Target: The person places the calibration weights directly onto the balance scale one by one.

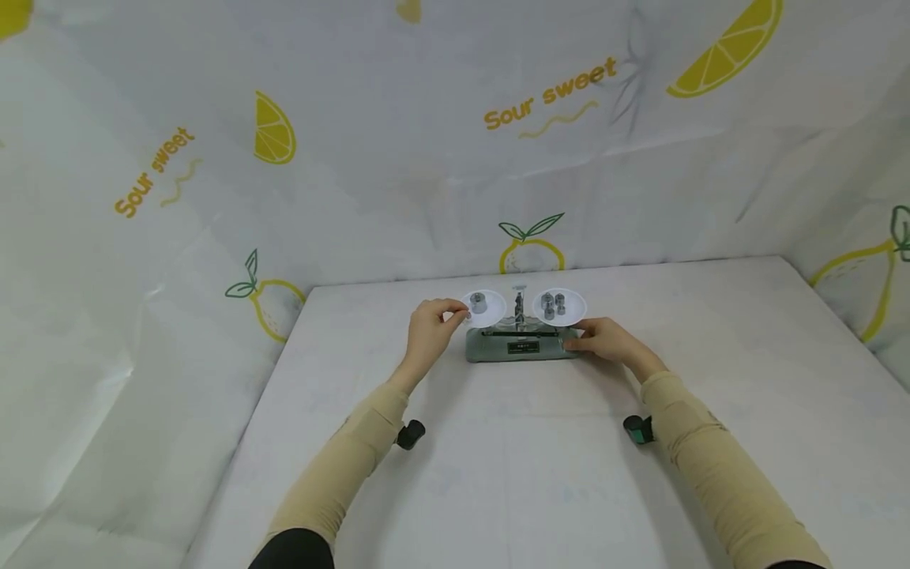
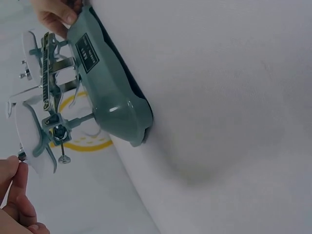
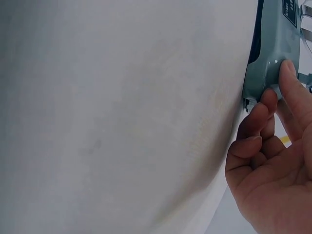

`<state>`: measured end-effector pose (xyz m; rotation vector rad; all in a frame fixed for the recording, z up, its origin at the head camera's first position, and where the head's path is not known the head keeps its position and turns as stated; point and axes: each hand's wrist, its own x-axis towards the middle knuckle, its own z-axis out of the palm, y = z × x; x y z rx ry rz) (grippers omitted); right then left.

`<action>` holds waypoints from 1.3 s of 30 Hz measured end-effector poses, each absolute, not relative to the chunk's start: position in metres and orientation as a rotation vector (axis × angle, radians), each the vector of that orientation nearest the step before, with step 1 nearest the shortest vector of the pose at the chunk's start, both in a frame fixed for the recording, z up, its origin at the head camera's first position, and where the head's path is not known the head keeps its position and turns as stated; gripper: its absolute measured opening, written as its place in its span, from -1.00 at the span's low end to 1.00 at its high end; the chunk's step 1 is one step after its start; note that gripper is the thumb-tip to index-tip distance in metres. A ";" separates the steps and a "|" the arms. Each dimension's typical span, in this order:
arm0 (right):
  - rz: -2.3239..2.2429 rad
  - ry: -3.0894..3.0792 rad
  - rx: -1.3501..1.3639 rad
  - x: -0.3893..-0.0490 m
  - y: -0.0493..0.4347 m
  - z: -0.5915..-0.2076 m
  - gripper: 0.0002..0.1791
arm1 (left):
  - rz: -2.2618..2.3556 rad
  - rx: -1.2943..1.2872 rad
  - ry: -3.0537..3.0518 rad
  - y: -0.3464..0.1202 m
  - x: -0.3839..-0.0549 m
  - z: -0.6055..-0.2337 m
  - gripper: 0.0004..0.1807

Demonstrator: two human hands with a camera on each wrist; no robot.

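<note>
A green balance scale [image 1: 490,352] stands on the table, its two white pans level with each other as far as the head view shows. My left hand [image 1: 430,332] is at the near-left rim of the left pan [image 1: 496,310], pinching a small metal weight [image 2: 22,155] between thumb and finger. On that pan sits a larger metal weight [image 1: 478,302]. Several metal weights [image 1: 547,302] stand on the right pan [image 1: 578,307]. My right hand [image 1: 608,341] grips the right end of the base, thumb on its front, fingers curled at the end.
The white-covered table [image 1: 526,458] ends at the back against a white sheet [image 1: 398,197] printed with lemons. A metal column [image 1: 519,304] rises between the pans. Dark wrist devices [image 1: 410,435] hang below both forearms.
</note>
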<state>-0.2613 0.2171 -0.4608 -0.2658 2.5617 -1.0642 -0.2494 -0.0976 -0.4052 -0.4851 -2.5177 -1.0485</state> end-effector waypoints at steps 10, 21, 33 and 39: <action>-1.063 2.572 -0.282 -0.259 0.213 -0.459 -0.32 | -1.046 -0.437 -2.564 -0.093 -0.256 -0.408 -0.86; -1.083 2.573 -0.311 -0.262 0.211 -0.460 -0.34 | -1.082 -0.396 -2.619 -0.094 -0.255 -0.407 -0.85; -0.972 2.602 -0.350 -0.262 0.205 -0.450 -0.29 | -1.031 -0.418 -2.556 -0.106 -0.252 -0.406 -0.85; -0.945 2.729 -0.305 -0.257 0.221 -0.445 -0.39 | -0.900 -0.472 -2.588 -0.116 -0.248 -0.412 -0.77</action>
